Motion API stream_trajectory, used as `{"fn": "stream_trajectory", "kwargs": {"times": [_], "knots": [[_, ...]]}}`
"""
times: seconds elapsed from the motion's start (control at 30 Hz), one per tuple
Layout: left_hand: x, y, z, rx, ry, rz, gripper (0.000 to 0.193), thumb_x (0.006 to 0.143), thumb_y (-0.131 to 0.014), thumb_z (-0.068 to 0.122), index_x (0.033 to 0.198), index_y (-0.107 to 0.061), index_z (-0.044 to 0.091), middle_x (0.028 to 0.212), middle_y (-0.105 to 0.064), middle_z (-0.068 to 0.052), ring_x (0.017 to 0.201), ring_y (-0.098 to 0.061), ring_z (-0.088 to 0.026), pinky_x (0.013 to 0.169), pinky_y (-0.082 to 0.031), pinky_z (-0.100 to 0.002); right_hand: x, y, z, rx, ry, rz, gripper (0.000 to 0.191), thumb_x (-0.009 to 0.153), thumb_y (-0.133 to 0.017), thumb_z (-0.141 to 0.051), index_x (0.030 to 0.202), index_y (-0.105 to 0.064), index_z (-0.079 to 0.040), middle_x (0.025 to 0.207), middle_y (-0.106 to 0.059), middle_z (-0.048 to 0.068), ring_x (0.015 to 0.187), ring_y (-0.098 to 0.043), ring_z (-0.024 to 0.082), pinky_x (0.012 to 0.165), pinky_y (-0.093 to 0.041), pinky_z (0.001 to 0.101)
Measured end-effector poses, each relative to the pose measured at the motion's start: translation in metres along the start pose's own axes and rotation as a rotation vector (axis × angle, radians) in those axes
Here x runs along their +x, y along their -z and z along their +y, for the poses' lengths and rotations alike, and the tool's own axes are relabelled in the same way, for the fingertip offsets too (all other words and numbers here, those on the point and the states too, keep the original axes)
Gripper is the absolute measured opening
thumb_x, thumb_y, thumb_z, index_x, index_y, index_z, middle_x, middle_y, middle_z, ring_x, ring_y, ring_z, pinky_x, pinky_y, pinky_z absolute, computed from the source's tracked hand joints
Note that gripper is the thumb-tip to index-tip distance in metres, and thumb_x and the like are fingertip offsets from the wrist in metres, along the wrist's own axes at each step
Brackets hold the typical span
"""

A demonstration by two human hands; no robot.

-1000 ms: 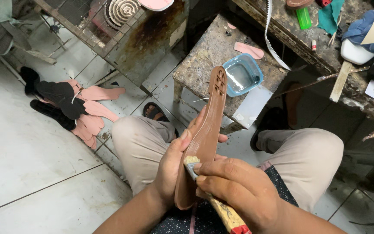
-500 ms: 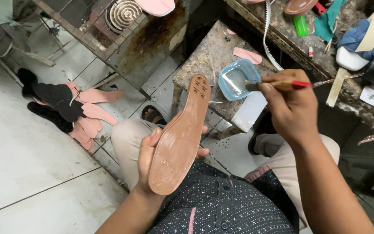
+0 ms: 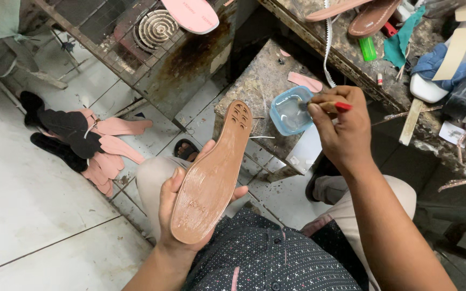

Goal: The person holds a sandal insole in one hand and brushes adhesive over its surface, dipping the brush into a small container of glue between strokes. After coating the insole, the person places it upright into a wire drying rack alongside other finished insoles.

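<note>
The left hand (image 3: 182, 202) has its fingers clamped around a brown shoe sole (image 3: 211, 175) held above the lap. The right hand (image 3: 341, 129) pinches a brush (image 3: 324, 105), its tip in a clear blue tub (image 3: 289, 110) on the stone counter (image 3: 260, 81), near its front edge. Pink soles (image 3: 109, 148) lie on the floor well left of the fingers.

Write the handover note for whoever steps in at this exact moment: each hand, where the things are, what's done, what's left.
Left hand: holds the brown sole flat side up, over the lap.
Right hand: holds a red-handled brush, tip in the blue tub on the stone block.
Done: the sole's surface looks glossy, seemingly coated in part.
Left: brush looks to be reloading; coverage probably unfinished. Pink and black cutouts lie on the floor.
</note>
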State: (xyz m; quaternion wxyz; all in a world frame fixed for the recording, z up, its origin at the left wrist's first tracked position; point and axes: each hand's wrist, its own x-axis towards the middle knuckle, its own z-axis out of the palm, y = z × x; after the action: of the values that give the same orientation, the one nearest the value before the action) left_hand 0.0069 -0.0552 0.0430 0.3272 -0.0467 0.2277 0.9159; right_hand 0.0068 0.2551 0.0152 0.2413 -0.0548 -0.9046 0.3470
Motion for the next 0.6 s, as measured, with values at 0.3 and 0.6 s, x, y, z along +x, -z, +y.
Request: {"fn": "stream_trajectory", "kwargs": {"times": [0.3, 0.6], "knots": [[0.016, -0.013, -0.018, -0.163, -0.015, -0.266, 0.067, 0.109, -0.038, 0.04, 0.167, -0.023, 0.01, 0.166, -0.036, -0.012, 0.146, -0.043, -0.027, 0.12, -0.037, -0.06, -0.036, 0.026, -0.049, 0.691, -0.515, -0.123, 0.026, 0.105, -0.06, -0.016, 0.117, -0.064, 0.007, 0.101, -0.073, 0.017, 0.083, -0.072, 0.02, 0.074, -0.059, 0.0324], [0.015, -0.036, -0.038, -0.031, -0.072, -0.332, 0.071, 0.113, -0.039, 0.039, 0.174, -0.015, 0.013, 0.164, -0.035, -0.015, 0.144, -0.043, -0.025, 0.127, -0.032, -0.042, -0.071, 0.024, -0.146, 0.32, 0.286, 0.001, 0.027, 0.1, -0.071, -0.007, 0.119, -0.055, 0.004, 0.108, -0.07, 0.015, 0.093, -0.075, 0.023, 0.078, -0.063, 0.0318]]}}
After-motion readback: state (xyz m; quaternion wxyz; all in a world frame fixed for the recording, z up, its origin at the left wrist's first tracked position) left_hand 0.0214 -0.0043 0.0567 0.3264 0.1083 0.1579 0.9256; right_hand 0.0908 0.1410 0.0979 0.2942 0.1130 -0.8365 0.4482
